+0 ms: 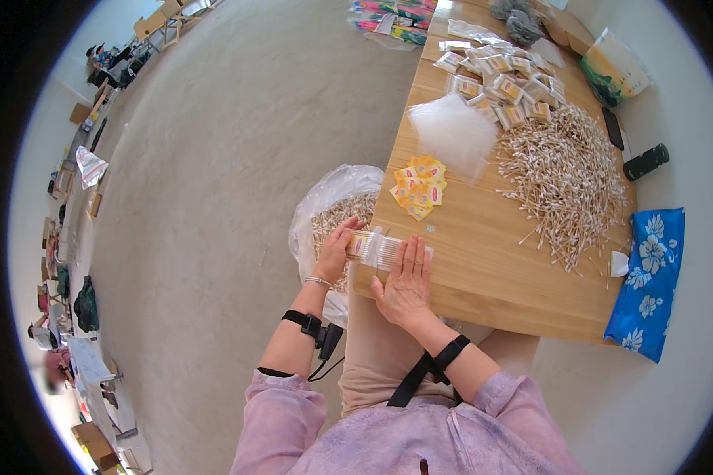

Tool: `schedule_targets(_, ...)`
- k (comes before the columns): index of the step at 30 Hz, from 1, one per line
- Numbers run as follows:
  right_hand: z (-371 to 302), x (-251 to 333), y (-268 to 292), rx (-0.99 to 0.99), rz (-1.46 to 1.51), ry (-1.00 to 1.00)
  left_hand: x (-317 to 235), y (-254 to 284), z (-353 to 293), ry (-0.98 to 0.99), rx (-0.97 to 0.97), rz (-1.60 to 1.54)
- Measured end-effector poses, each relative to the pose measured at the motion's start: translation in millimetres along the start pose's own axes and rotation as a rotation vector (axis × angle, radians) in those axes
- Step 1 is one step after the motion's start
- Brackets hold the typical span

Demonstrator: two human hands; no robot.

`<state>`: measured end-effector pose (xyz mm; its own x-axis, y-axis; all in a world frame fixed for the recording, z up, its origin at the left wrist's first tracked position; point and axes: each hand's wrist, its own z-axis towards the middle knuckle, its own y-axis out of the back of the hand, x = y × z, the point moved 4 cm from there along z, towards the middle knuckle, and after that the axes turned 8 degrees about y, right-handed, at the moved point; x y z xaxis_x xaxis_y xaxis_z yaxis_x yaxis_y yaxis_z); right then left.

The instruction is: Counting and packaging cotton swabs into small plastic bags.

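At the table's near left edge lies a clear pack of cotton swabs (383, 249) with a yellow-and-white label at its left end. My left hand (334, 252) grips that labelled end, thumb and fingers around it. Stretched flat, my right hand (408, 283) rests over the pack's right end, fingers side by side, covering part of it. A small pile of yellow printed cards (418, 188) lies just beyond the pack. Farther back is a stack of clear plastic bags (454, 133). To the right spreads a large heap of loose cotton swabs (562, 178).
Several filled swab packs (503, 83) are piled at the table's far end. Below its left edge stands a large clear bag (299, 229) of swabs. Along the wall are a black bottle (646, 162), a dark phone-like slab (612, 128) and a blue flowered package (650, 285).
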<state>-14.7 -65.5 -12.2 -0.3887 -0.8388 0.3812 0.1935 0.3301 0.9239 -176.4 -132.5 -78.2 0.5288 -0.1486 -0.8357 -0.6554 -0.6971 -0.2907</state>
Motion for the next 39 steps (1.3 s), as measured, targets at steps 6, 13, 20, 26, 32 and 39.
schedule_targets(6, 9, 15, -7, -0.009, 0.003, 0.030, -15, -4, -11, 0.003, 0.069, -0.143)
schedule_targets(13, 17, 28, -13, 0.004, 0.013, 0.027, -18, -4, -14, -0.035, 0.054, -0.107)
schedule_targets(20, 23, 4, -3, -0.205, 0.388, -0.002, -22, 0, -13, -0.057, 0.051, -0.115)
schedule_targets(26, 43, 0, 2, -0.473, 0.947, 0.001, -23, 0, -11, -0.118, 0.151, 0.009)
schedule_targets(32, 53, 21, -17, -0.470, 1.075, 0.001, -23, -4, -16, -0.133, 0.178, -0.045)
schedule_targets(39, 60, 37, -19, -0.501, 1.010, 0.022, -24, -3, -20, -0.121, 0.178, -0.002)
